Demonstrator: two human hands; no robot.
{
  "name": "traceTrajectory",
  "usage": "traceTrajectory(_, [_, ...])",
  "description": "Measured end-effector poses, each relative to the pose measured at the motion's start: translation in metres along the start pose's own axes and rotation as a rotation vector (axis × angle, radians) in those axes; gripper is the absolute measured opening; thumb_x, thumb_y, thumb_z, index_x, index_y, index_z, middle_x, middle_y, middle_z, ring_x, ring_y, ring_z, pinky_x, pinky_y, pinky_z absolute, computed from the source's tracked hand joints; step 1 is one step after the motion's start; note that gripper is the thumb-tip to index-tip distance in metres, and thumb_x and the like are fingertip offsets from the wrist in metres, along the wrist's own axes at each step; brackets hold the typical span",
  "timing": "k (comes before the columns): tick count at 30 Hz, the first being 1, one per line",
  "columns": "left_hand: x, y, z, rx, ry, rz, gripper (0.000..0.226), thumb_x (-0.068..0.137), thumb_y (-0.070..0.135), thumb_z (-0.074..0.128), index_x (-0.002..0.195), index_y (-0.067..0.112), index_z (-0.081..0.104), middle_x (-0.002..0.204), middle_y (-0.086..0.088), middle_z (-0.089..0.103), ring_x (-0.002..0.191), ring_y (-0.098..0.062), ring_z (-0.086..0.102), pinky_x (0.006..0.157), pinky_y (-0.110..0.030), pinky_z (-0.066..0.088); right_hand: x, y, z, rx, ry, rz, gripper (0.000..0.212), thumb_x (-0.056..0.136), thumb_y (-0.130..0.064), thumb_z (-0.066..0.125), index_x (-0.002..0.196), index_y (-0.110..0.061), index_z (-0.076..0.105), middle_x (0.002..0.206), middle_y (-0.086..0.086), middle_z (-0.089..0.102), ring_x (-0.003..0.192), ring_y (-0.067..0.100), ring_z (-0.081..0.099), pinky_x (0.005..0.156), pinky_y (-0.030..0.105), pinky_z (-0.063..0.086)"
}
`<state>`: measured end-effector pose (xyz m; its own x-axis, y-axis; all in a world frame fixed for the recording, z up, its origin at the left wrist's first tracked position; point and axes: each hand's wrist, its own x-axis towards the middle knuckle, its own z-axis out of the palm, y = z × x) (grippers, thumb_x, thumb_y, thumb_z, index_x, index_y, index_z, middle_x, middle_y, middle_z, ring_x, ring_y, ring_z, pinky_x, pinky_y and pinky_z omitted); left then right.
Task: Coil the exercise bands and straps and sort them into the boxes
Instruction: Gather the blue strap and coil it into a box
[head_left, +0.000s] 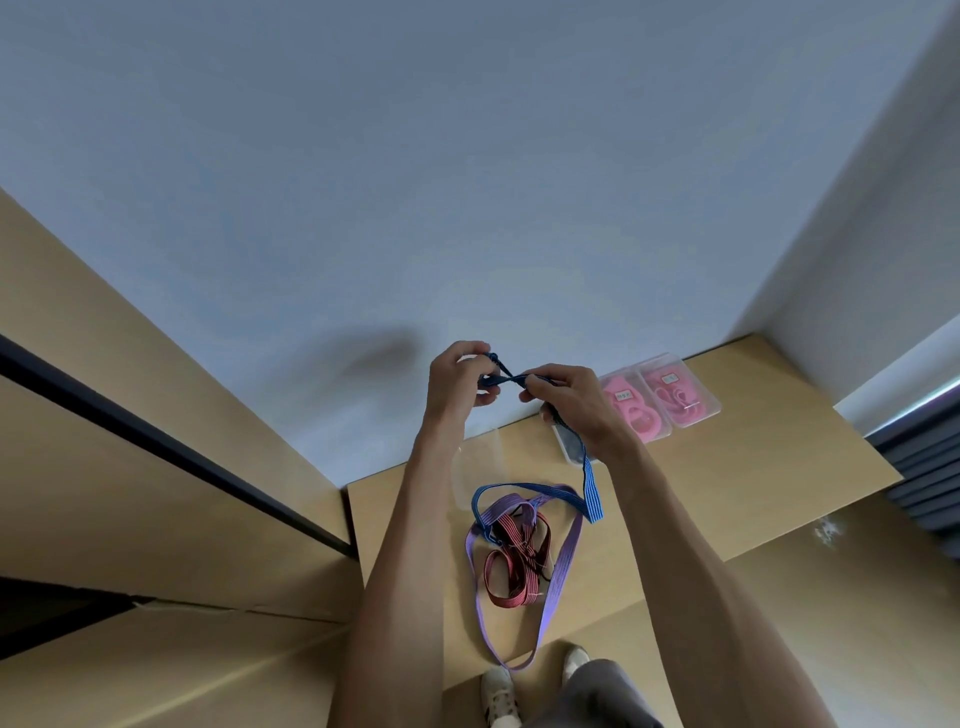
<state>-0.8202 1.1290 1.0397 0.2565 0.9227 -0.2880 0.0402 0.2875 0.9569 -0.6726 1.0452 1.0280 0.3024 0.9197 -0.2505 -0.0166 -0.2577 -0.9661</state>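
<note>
Coiling blue strap (592, 491), raised above bench (727, 467). Left hand (457, 379) pinching wound end; right hand (566, 400) gripping next turn, fingers curled round strap. Keep turns flat and taut; feed tail through right grip. Lift tail free of purple strap (558, 587) and red strap (511, 571) tangle. Boxes (660, 395) behind right hand.

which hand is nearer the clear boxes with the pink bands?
Right. The right hand holds the blue strap just left of the pink-band boxes, almost beside them. The left hand grips the strap's other end farther left, beyond the right hand.
</note>
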Motion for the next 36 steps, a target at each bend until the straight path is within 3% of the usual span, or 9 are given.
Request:
traceTrajectory(5, [-0.001, -0.004, 0.001, 0.094, -0.018, -0.018, 0.023, 0.089, 0.007, 0.054, 0.093, 0.015, 0.075, 0.079, -0.007, 0.073, 0.073, -0.018, 0.068, 0.07, -0.029, 0.059, 0.0, -0.005, -0.007, -0.005, -0.011, -0.015, 0.014, 0.094, -0.013, 0.065, 0.098, -0.005, 0.076, 0.079, 0.012, 0.066, 0.056, 0.015, 0.046, 0.052, 0.023, 0.039])
traceTrajectory(9, [-0.001, -0.006, -0.004, 0.162, -0.059, 0.015, 0.018, 0.086, 0.02, 0.068, 0.079, 0.005, 0.074, 0.069, -0.005, 0.068, 0.062, -0.013, 0.059, 0.061, -0.026, 0.048, 0.0, -0.01, -0.014, -0.078, -0.049, -0.02, 0.013, 0.092, -0.012, 0.066, 0.091, -0.006, 0.077, 0.064, 0.001, 0.061, 0.051, 0.008, 0.049, 0.049, 0.016, 0.038])
traceTrajectory(15, [-0.003, -0.007, -0.011, 0.467, -0.331, 0.059, 0.026, 0.087, 0.007, 0.066, 0.11, 0.015, 0.078, 0.088, 0.003, 0.076, 0.081, -0.013, 0.066, 0.072, -0.021, 0.049, 0.004, -0.012, -0.017, -0.226, -0.063, -0.078, 0.011, 0.084, -0.011, 0.075, 0.095, -0.009, 0.075, 0.077, 0.004, 0.069, 0.069, 0.014, 0.061, 0.065, 0.029, 0.052])
traceTrajectory(19, [-0.012, -0.004, -0.012, 0.265, -0.467, 0.152, 0.035, 0.092, -0.005, 0.057, 0.115, 0.015, 0.075, 0.105, -0.001, 0.078, 0.101, -0.017, 0.073, 0.084, -0.024, 0.057, 0.01, -0.013, -0.025, -0.18, -0.024, -0.139, 0.005, 0.085, -0.011, 0.076, 0.088, -0.007, 0.074, 0.079, 0.001, 0.071, 0.072, 0.009, 0.062, 0.069, 0.027, 0.052])
traceTrajectory(22, [-0.013, 0.001, -0.011, -0.009, -0.418, 0.146, 0.033, 0.094, -0.01, 0.054, 0.113, 0.011, 0.071, 0.11, -0.007, 0.076, 0.106, -0.024, 0.072, 0.082, -0.029, 0.058, 0.013, -0.006, -0.032, 0.122, -0.008, -0.014, 0.01, 0.092, -0.013, 0.068, 0.091, -0.005, 0.075, 0.087, 0.006, 0.072, 0.084, 0.015, 0.065, 0.074, 0.031, 0.058])
traceTrajectory(25, [-0.007, 0.005, -0.005, -0.166, -0.336, 0.125, 0.03, 0.093, -0.011, 0.054, 0.113, 0.007, 0.068, 0.111, -0.011, 0.075, 0.106, -0.027, 0.072, 0.079, -0.029, 0.058, 0.01, 0.007, -0.026, 0.205, 0.023, 0.079, 0.017, 0.097, -0.01, 0.062, 0.087, -0.005, 0.075, 0.075, 0.004, 0.069, 0.075, 0.017, 0.061, 0.063, 0.028, 0.055])
traceTrajectory(29, [-0.008, -0.002, 0.014, -0.107, -0.276, 0.077, 0.032, 0.087, -0.014, 0.056, 0.109, 0.005, 0.07, 0.103, -0.009, 0.077, 0.099, -0.025, 0.072, 0.081, -0.028, 0.059, 0.01, 0.015, -0.01, 0.148, 0.075, 0.055, 0.017, 0.094, -0.001, 0.057, 0.096, -0.007, 0.073, 0.073, 0.011, 0.07, 0.069, 0.019, 0.065, 0.071, 0.032, 0.049])
traceTrajectory(33, [-0.003, -0.014, 0.021, -0.034, -0.21, 0.014, 0.033, 0.083, -0.014, 0.062, 0.097, 0.013, 0.076, 0.091, -0.01, 0.075, 0.091, -0.026, 0.071, 0.09, -0.035, 0.058, 0.012, 0.013, -0.012, 0.16, 0.102, 0.028, 0.017, 0.088, -0.001, 0.054, 0.085, -0.012, 0.067, 0.061, 0.005, 0.064, 0.054, 0.016, 0.052, 0.055, 0.028, 0.04])
traceTrajectory(36, [0.0, -0.018, 0.018, 0.132, -0.208, -0.019, 0.03, 0.083, -0.007, 0.069, 0.105, 0.012, 0.073, 0.081, -0.005, 0.076, 0.075, -0.019, 0.073, 0.07, -0.025, 0.057, 0.013, 0.016, -0.016, 0.19, 0.101, 0.021, 0.023, 0.089, -0.003, 0.057, 0.075, -0.017, 0.067, 0.061, 0.003, 0.06, 0.051, 0.014, 0.046, 0.052, 0.025, 0.039])
